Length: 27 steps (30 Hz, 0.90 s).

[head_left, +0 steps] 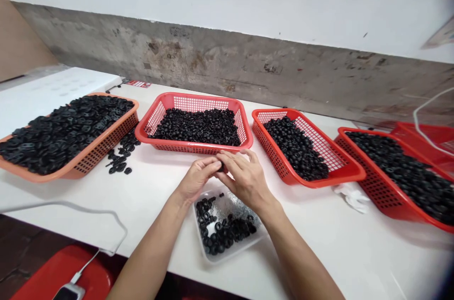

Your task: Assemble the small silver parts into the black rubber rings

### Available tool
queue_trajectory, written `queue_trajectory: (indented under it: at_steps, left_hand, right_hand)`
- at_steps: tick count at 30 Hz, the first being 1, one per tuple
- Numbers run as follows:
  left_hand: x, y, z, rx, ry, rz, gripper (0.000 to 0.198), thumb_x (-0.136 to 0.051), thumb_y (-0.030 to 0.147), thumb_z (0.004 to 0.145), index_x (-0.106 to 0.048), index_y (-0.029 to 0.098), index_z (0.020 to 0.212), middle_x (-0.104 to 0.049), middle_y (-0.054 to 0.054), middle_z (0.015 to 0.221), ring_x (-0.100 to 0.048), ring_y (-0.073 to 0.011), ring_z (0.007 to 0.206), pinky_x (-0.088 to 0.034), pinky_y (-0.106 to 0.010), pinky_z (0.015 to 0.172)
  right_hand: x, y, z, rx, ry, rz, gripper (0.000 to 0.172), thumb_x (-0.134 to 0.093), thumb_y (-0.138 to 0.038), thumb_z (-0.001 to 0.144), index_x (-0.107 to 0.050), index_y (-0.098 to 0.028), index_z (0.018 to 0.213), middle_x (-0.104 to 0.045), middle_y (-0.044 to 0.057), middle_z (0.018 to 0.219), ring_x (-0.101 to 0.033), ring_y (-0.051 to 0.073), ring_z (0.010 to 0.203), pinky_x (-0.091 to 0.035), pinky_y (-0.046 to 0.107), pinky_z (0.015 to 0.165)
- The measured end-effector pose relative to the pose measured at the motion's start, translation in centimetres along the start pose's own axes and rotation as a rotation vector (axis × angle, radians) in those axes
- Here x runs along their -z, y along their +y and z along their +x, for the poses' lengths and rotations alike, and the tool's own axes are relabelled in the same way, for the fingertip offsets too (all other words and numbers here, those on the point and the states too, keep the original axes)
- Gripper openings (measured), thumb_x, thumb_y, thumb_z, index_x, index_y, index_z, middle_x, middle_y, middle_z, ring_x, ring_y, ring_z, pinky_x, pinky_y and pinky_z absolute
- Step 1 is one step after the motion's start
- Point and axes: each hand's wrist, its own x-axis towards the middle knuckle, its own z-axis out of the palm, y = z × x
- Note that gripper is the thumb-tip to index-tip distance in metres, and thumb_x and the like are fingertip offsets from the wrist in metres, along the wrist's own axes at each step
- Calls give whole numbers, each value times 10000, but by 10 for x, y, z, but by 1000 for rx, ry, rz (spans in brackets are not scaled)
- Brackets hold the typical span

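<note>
- Black rubber grommet [222, 167]: single piece, largely hidden, pinched between both hands just in front of the central basket's rim.
- Left hand [198, 179], right hand [244, 181]: fingers [232, 160] curled inward, closed around the piece from both sides.
- Handling, judged: light, soft, slightly flexible; surface may grip well. Take by the outer rim between fingertips.
- Clear plastic tray [234, 248]: under the wrists, holding loose ring-shaped grommets [223, 231].
- Red plastic mesh basket [191, 97] and orange plastic mesh basket [102, 149]: filled with black parts.
- White tabletop [319, 243]: carries stray black pieces [120, 160] beside the orange basket.
</note>
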Motion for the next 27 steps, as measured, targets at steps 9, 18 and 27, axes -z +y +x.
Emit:
queue_trajectory:
  at_steps: [9,18,27]
  left_hand:
    - [6,0,0,39,-33,45,257,-770,376,784,-741,123,817,-654,-35,771,-553,-141,748,-428,-264,748]
    - [5,-4,1,42,-17,86,299,-784,413,758,-781,137,872,-661,-41,747,-543,-150,703,-427,-283,742]
    - [0,-6,1,61,-15,88,413,-754,531,763,-752,120,718,-668,-49,665,-566,-150,658,-444,-282,721]
  right_hand:
    - [2,1,1,3,-32,17,225,-553,-242,980,-573,-165,1191,-748,108,1084,-715,213,929,-404,438,970]
    - [-2,10,-1,89,-99,157,160,-504,-154,970,-569,-163,1116,-729,95,961,-682,211,869,-504,405,855]
    - [-4,10,-2,138,6,81,60,-524,-160,968,-578,-182,951,-703,38,773,-664,173,701,-544,373,924]
